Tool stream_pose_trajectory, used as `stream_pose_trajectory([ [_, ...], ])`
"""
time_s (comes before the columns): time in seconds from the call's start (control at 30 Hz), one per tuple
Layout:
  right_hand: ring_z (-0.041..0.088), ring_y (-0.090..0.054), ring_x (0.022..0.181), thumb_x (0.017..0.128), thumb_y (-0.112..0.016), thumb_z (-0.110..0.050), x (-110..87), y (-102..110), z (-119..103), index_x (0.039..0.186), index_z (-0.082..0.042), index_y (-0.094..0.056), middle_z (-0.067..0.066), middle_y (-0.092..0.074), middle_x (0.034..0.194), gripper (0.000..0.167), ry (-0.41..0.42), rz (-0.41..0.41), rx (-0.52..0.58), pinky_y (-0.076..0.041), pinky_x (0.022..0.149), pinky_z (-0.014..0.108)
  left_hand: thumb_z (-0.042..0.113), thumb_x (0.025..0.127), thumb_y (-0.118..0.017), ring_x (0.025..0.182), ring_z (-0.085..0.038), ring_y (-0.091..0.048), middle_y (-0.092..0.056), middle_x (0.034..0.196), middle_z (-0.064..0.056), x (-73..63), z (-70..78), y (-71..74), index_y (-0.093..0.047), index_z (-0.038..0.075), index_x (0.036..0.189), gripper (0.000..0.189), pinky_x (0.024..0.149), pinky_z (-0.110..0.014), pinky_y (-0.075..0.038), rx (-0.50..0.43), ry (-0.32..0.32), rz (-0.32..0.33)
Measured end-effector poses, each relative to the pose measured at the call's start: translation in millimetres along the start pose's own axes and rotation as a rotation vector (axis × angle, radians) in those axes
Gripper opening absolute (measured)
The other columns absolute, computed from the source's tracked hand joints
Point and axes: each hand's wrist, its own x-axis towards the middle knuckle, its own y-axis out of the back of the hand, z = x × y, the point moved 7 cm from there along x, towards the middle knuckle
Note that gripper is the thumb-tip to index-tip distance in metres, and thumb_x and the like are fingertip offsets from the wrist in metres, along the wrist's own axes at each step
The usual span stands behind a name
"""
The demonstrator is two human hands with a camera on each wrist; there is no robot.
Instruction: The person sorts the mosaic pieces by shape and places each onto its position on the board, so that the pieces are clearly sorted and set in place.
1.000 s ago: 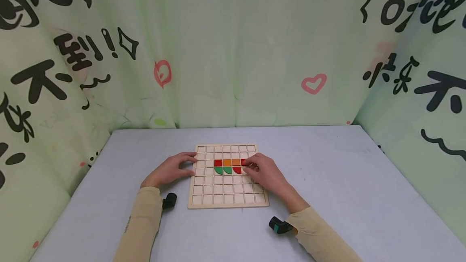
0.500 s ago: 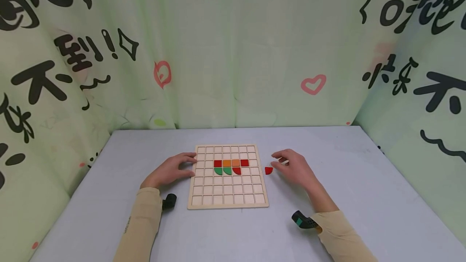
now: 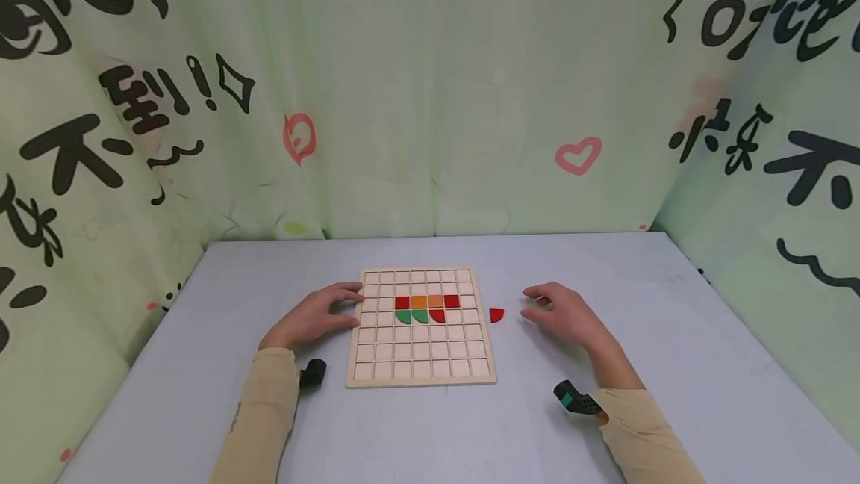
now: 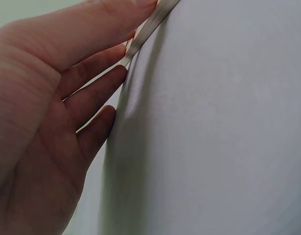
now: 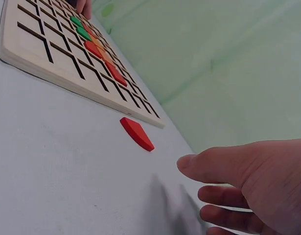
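Note:
A wooden grid board (image 3: 419, 383) lies on the table. One row of cells holds a red square (image 3: 402, 302), two orange squares (image 3: 427, 302) and another red square (image 3: 452, 302). In the row below sit two green quarter-circle pieces (image 3: 411, 316) and one red quarter-circle piece (image 3: 437, 314). My left hand (image 3: 314, 316) touches the board's left edge with thumb and fingertips, fingers spread. Off the board's right side, a loose red quarter-circle piece (image 3: 496, 315) lies on the table. To its right hovers my right hand (image 3: 564, 314), relaxed and holding nothing; in the right wrist view its thumb (image 5: 204, 166) points toward that piece.
The white table (image 3: 430, 432) reaches a green curtain (image 3: 376, 95) with dark lettering behind and at both sides. Black wrist cameras sit at my left wrist (image 3: 313, 372) and right wrist (image 3: 576, 399).
My right hand has moved right, from over the board to beyond the loose red quarter-circle piece, which it left on the table and which now shows uncovered. The left hand has stayed put.

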Motion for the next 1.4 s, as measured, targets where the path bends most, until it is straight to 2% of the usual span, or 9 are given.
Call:
stream_pose_trajectory([
  [0.2,0.034,-0.056,0.111,0.090,-0.069,-0.016,2.5,-8.8,-2.5,0.125,0.003,-0.062,0.018,-0.062,0.122,0.041,0.053,-0.015,0.004,-0.048,0.096,0.051,0.022,0.086,-0.076,0.142,-0.031,-0.033,-0.044,0.150,-0.006,0.7,-0.7,-0.7,-0.063,0.005,0.128,0.048,0.114,-0.048,-0.031,0.001,-0.006,0.004],
  [0.47,0.032,-0.057,0.115,0.091,-0.068,-0.014,2.7,-22.4,-17.6,0.133,0.000,-0.057,0.015,-0.061,0.129,0.046,0.124,-0.039,0.014,-0.049,0.097,0.049,0.022,0.086,-0.077,0.142,-0.031,-0.033,-0.044,0.150,-0.006,1.0,-3.5,-2.5,-0.063,0.006,0.128,0.048,0.114,-0.048,-0.031,-0.002,-0.001,0.004],
  [0.7,0.016,-0.060,0.090,0.091,-0.069,-0.014,-0.2,-21.0,-24.2,0.121,-0.004,-0.065,0.000,-0.067,0.100,0.033,0.145,-0.083,-0.023,-0.054,0.082,0.037,0.022,0.086,-0.077,0.142,-0.031,-0.033,-0.044,0.150,-0.006,0.3,-2.7,-1.8,-0.063,0.006,0.128,0.047,0.114,-0.048,-0.031,0.006,0.005,0.006],
  [0.8,0.014,-0.058,0.085,0.091,-0.069,-0.017,-0.7,-19.8,-26.1,0.119,-0.006,-0.067,-0.003,-0.066,0.094,0.029,0.150,-0.097,-0.031,-0.053,0.078,0.033,0.022,0.086,-0.077,0.142,-0.031,-0.033,-0.044,0.151,-0.006,0.1,-1.8,-1.3,-0.063,0.005,0.128,0.048,0.115,-0.048,-0.031,0.009,0.004,0.006],
  [0.93,0.020,-0.059,0.094,0.091,-0.068,-0.016,-1.0,-18.2,-28.5,0.126,-0.004,-0.063,0.006,-0.067,0.109,0.037,0.173,-0.063,-0.030,-0.054,0.082,0.038,0.021,0.085,-0.077,0.142,-0.031,-0.033,-0.044,0.150,-0.007,0.2,-0.9,-0.7,-0.063,0.005,0.128,0.048,0.115,-0.048,-0.030,0.006,0.005,0.008],
  [1.07,0.025,-0.057,0.107,0.092,-0.067,-0.015,-1.9,-21.6,-29.5,0.134,-0.004,-0.057,0.010,-0.062,0.126,0.045,0.181,-0.072,-0.037,-0.052,0.090,0.043,0.021,0.085,-0.077,0.142,-0.031,-0.033,-0.044,0.150,-0.006,0.6,-0.9,-0.7,-0.063,0.005,0.128,0.047,0.115,-0.048,-0.031,0.002,0.003,0.006],
  [1.13,0.022,-0.058,0.104,0.092,-0.068,-0.016,-2.2,-23.4,-30.5,0.132,-0.004,-0.060,0.007,-0.065,0.121,0.042,0.181,-0.083,-0.040,-0.052,0.089,0.042,0.021,0.085,-0.077,0.142,-0.031,-0.033,-0.044,0.151,-0.006,0.8,-1.2,-0.8,-0.063,0.005,0.127,0.047,0.115,-0.048,-0.031,0.002,0.002,0.006],
  [1.3,0.012,-0.058,0.083,0.093,-0.067,-0.021,-2.3,-23.9,-32.4,0.119,-0.007,-0.067,-0.005,-0.067,0.091,0.029,0.178,-0.100,-0.030,-0.053,0.078,0.033,0.022,0.086,-0.077,0.142,-0.031,-0.033,-0.044,0.150,-0.006,0.9,-1.4,-0.3,-0.063,0.005,0.127,0.047,0.114,-0.048,-0.031,0.007,-0.003,0.009],
  [1.4,0.010,-0.057,0.080,0.092,-0.068,-0.022,-2.6,-24.4,-32.1,0.117,-0.007,-0.068,-0.007,-0.065,0.087,0.029,0.195,-0.117,-0.019,-0.052,0.075,0.031,0.022,0.086,-0.077,0.142,-0.031,-0.033,-0.043,0.150,-0.007,0.7,-1.1,-0.2,-0.063,0.005,0.128,0.047,0.115,-0.048,-0.031,0.009,-0.004,0.008],
])
